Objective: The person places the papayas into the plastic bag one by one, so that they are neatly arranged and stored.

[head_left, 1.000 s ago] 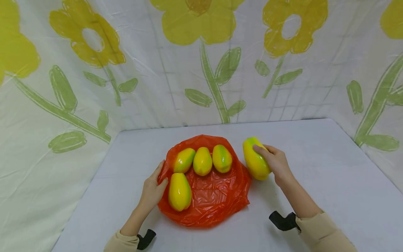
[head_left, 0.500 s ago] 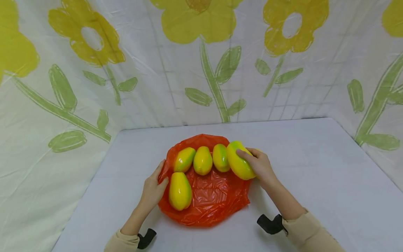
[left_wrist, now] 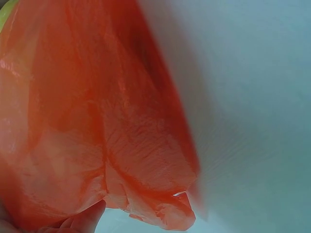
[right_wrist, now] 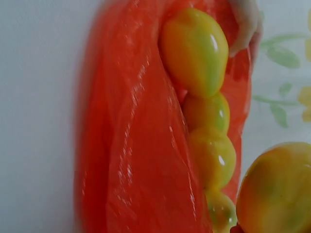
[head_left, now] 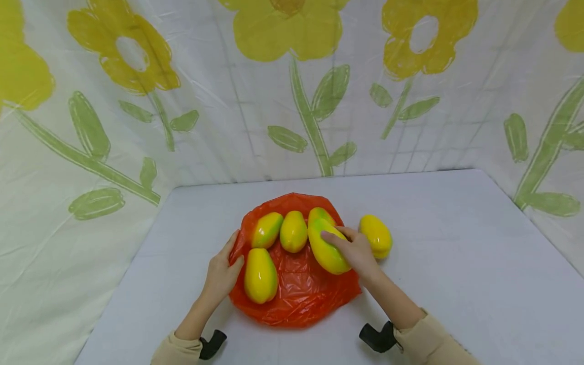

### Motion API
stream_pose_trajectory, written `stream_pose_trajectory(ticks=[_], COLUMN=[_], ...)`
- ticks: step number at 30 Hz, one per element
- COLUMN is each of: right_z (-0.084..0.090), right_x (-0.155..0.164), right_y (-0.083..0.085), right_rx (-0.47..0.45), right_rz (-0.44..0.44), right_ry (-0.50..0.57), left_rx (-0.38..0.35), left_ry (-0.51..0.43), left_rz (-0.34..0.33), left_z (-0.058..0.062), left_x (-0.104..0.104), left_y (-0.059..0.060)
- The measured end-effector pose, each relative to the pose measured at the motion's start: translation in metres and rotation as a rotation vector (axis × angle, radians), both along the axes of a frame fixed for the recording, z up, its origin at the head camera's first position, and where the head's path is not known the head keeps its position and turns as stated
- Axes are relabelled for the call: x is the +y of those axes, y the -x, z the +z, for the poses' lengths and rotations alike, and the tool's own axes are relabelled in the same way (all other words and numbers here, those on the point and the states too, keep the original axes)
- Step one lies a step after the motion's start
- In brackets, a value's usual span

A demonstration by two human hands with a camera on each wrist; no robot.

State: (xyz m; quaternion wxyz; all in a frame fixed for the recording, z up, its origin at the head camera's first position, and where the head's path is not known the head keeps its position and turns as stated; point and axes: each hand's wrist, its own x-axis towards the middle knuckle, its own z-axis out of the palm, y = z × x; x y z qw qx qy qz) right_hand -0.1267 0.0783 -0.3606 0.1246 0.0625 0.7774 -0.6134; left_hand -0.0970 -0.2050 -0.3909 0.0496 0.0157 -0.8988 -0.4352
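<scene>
From the head view I see my right hand curled round a yellow-green mango, fingers over its top and thumb hidden beneath, holding it over the right part of the orange plastic bag that lies flat on the white bench. The held mango sits just in front of the rightmost fruit in the back row and hides most of it.

My left hand rests at the bag's left edge. Its fingers lie along the plastic, and in the left wrist view a fingertip shows under a gathered fold of the bag, so it is pinching the film there.

On the bag, a row of three mangoes runs across the back: the left one, the middle one and the right one. A fourth mango lies nearer me, just beside my left hand. A fifth mango lies on the bare bench, just off the bag's right edge, behind my right hand.

The right wrist view shows the bag with the mangoes lined up and the held mango close at the lower right.

A cloth backdrop with yellow flowers stands behind the bench.
</scene>
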Motion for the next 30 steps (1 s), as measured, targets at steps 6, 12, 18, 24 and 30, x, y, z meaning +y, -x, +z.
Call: stream_pose_trajectory(ticks=[6, 12, 18, 24, 30], right_z=[-0.01, -0.016, -0.021, -0.03, -0.033], right_x=[-0.014, -0.023, -0.03, -0.04, -0.05], right_y=[-0.006, -0.016, -0.023, -0.027, -0.031], right_rx=[-0.002, 0.008, -0.002, 0.004, 0.014], right_rz=[0.015, 0.056, 0.069, 0.087, 0.08], right_ry=[-0.012, -0.008, -0.005, -0.007, 0.003], left_rx=[-0.001, 0.005, 0.008, 0.008, 0.011], left_ry=[-0.002, -0.002, 0.002, 0.003, 0.003], left_rz=[-0.001, -0.006, -0.007, -0.007, -0.009], left_z=[0.0, 0.001, 0.003, 0.003, 0.002], left_x=[0.0, 0.0, 0.001, 0.001, 0.001], left_y=[0.0, 0.0, -0.002, -0.001, 0.0])
